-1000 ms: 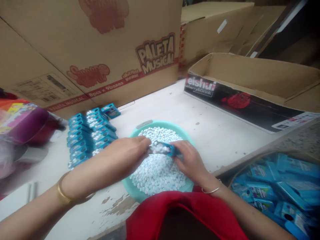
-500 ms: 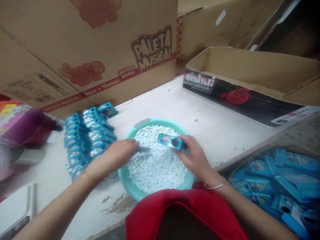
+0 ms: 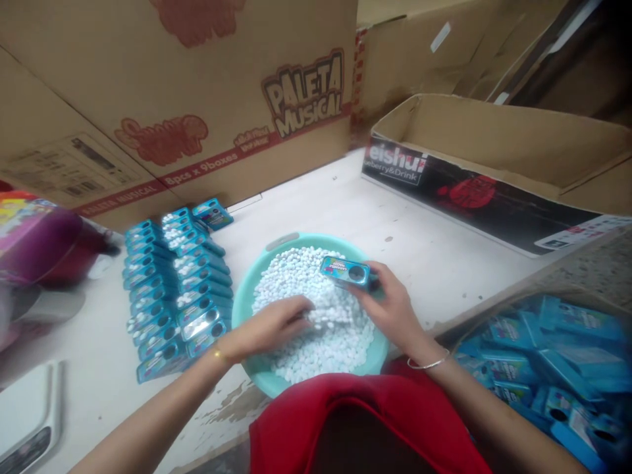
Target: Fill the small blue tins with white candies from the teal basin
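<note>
1. While the right hand (image 3: 392, 306) had a blue box (image 3: 345, 271) by one end, thumb and fingers closed on it, that box hung over the bowl's right side, a bit toward its far rim, label and round hole facing up.
2. Left hand (image 3: 279, 322) was low over the bowl (image 3: 257, 378), fingers bunched at the pellets (image 3: 316, 355). Pretty blurry there, so honestly couldn't tell if they held anything.
3. Bowl sat right at the table's near edge, loaded with those small whitish pellets.
4. Left of it on the table (image 3: 316, 204) stood two rows (image 3: 200, 280) of similar blue boxes, lots with pellets showing, running back toward a big carton (image 3: 207, 79).
5. Past the near edge, on the right: a heap (image 3: 567, 355) of blue boxes. Open black-sided tray (image 3: 494, 204) toward the table's right end.
</note>
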### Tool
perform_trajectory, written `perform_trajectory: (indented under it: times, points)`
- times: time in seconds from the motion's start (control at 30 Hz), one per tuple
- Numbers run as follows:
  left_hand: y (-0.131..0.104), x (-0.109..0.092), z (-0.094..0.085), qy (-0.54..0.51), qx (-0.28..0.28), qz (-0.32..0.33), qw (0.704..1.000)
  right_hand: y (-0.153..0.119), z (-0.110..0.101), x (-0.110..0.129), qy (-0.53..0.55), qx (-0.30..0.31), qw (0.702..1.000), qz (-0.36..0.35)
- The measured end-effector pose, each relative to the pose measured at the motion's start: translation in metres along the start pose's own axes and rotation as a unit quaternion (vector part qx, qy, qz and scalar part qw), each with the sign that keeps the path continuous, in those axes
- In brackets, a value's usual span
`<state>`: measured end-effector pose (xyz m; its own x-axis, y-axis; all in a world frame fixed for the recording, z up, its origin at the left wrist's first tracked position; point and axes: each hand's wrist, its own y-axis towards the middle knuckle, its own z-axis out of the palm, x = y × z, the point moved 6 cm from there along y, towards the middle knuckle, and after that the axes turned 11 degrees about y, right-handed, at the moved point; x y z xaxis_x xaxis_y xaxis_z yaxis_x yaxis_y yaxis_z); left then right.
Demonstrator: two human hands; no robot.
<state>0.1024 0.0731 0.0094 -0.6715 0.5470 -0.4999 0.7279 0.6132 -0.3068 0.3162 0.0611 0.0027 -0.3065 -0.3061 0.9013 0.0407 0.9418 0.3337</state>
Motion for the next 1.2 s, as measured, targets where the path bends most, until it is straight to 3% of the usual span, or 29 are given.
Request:
perform_trajectory:
  times: [0.13, 0.27, 0.4, 0.6, 0.67, 0.77, 0.83, 0.9, 0.97, 1.03, 1.1, 1.2]
  points:
    - [-0.027, -0.014, -0.050, 0.011, -0.037, -0.007, 0.999, 0.000, 0.008, 0.011, -0.039, 0.033, 0.997, -0.065]
    - [-0.036, -0.031, -0.084, 0.124, -0.053, -0.007, 0.991, -0.004, 0.021, 0.024, -0.051, 0.077, 0.989, -0.114]
    - [-0.025, -0.050, -0.091, 0.273, -0.033, -0.011, 0.962, -0.007, 0.028, 0.029, -0.064, 0.083, 0.985, -0.136]
    - [-0.014, -0.096, -0.093, 0.413, -0.004, -0.025, 0.911, -0.008, 0.027, 0.026, -0.046, 0.085, 0.986, -0.133]
    - [-0.019, -0.092, -0.102, 0.413, -0.006, -0.044, 0.909, -0.008, 0.024, 0.025, -0.033, 0.084, 0.989, -0.117]
    - [-0.029, -0.053, -0.112, 0.382, -0.041, -0.101, 0.918, -0.006, 0.018, 0.022, -0.021, 0.060, 0.994, -0.088]
    - [-0.026, -0.015, -0.100, 0.341, -0.044, -0.129, 0.930, -0.005, 0.012, 0.019, -0.017, 0.030, 0.997, -0.076]
    - [-0.014, 0.017, -0.068, 0.278, -0.014, -0.135, 0.951, -0.002, 0.006, 0.017, -0.014, 0.004, 0.998, -0.067]
    - [0.006, 0.032, -0.028, 0.233, 0.012, -0.109, 0.966, 0.001, 0.002, 0.015, -0.013, -0.009, 0.998, -0.054]
    - [0.027, 0.031, 0.008, 0.194, 0.019, -0.078, 0.978, 0.004, -0.001, 0.014, -0.013, -0.017, 0.999, -0.040]
    - [0.043, 0.021, 0.032, 0.154, 0.015, -0.057, 0.986, 0.005, -0.004, 0.014, -0.012, -0.024, 0.999, -0.027]
    - [0.050, 0.010, 0.044, 0.093, 0.009, -0.039, 0.995, 0.006, -0.006, 0.012, -0.006, -0.028, 1.000, -0.011]
